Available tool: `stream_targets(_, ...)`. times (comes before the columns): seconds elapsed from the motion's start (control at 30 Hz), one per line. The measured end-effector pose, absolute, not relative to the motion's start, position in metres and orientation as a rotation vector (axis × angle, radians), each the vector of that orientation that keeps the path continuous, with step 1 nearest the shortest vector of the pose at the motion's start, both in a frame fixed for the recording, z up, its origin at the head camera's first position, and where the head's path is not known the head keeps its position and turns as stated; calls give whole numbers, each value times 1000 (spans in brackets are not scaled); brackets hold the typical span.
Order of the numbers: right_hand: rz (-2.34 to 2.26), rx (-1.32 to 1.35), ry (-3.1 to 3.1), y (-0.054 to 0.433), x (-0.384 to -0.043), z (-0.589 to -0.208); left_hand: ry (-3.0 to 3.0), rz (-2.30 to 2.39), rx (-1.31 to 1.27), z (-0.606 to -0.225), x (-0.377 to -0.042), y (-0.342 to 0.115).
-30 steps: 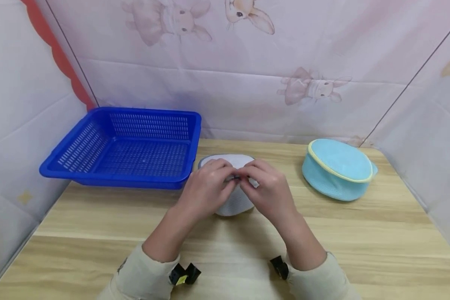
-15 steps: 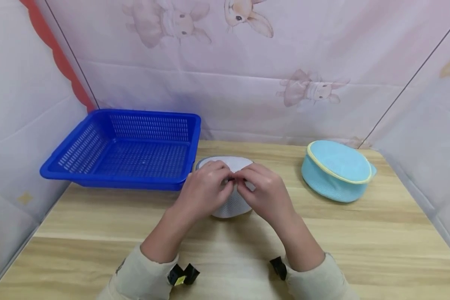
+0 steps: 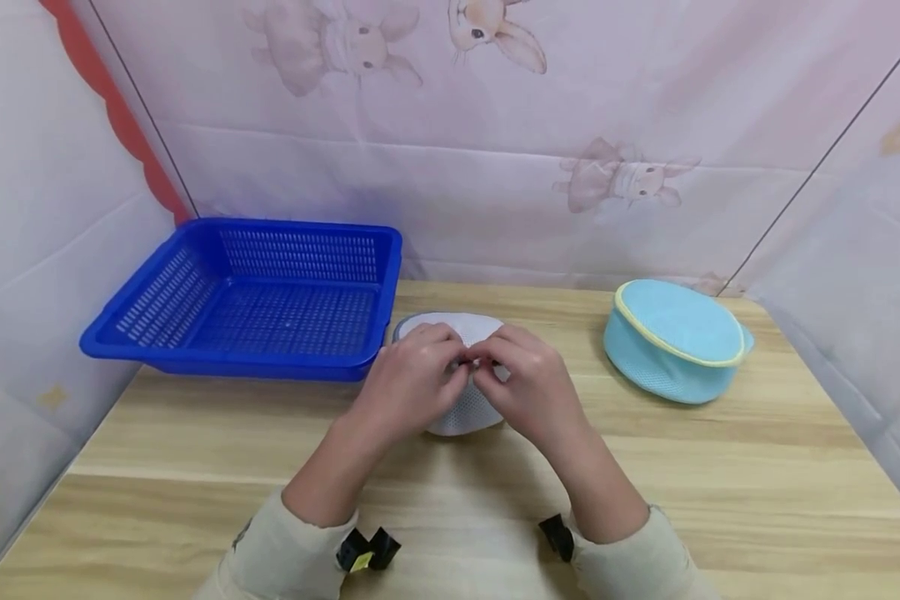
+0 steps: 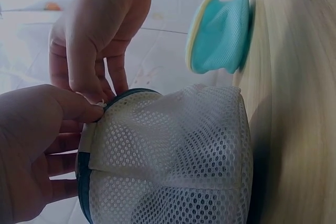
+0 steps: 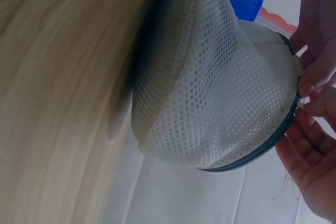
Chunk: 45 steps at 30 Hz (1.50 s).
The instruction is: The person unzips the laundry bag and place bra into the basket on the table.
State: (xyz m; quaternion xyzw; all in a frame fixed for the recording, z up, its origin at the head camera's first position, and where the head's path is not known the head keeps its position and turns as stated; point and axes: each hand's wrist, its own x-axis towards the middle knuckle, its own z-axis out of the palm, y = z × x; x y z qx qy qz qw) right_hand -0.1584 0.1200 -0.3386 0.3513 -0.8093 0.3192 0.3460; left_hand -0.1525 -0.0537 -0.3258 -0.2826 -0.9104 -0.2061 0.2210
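Note:
A round white mesh laundry bag (image 3: 465,408) with dark trim round its top edge stands on the table in front of me. Its side fabric sags inward in the left wrist view (image 4: 168,150). My left hand (image 3: 412,375) pinches the trimmed edge between thumb and forefinger. Right beside it, my right hand (image 3: 532,375) pinches a small pale bit at the same edge, likewise with thumb and forefinger. The fingertips of both hands almost meet there. In the right wrist view, the dark trim (image 5: 252,156) curves below the fingers of my right hand (image 5: 315,166).
A blue plastic basket (image 3: 375,367) with slotted sides stands at the left, close to the white bag. On the right sits a light-blue mesh bag (image 3: 667,375) with yellow trim. A rabbit-print cloth (image 3: 450,200) hangs behind the wooden table (image 3: 720,475).
Both hands have stayed at the bag's edge, with only slight finger shifts where they pinch. The bags and the basket keep their places.

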Motion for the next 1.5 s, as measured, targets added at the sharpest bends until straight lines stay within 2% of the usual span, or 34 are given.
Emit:
stream_targets(0.5, 828, 716, -2258, 126, -159, -337, -2535, -549, -800, -323, -153, -52)
stream_targets(0.8, 987, 813, -2220, 127, -155, -334, -2571, -594, -798, -324, -153, -52)
stream_targets(1.5, 887, 804, -2236, 127, -160, -333, -2556, -580, -787, -323, -156, -54)
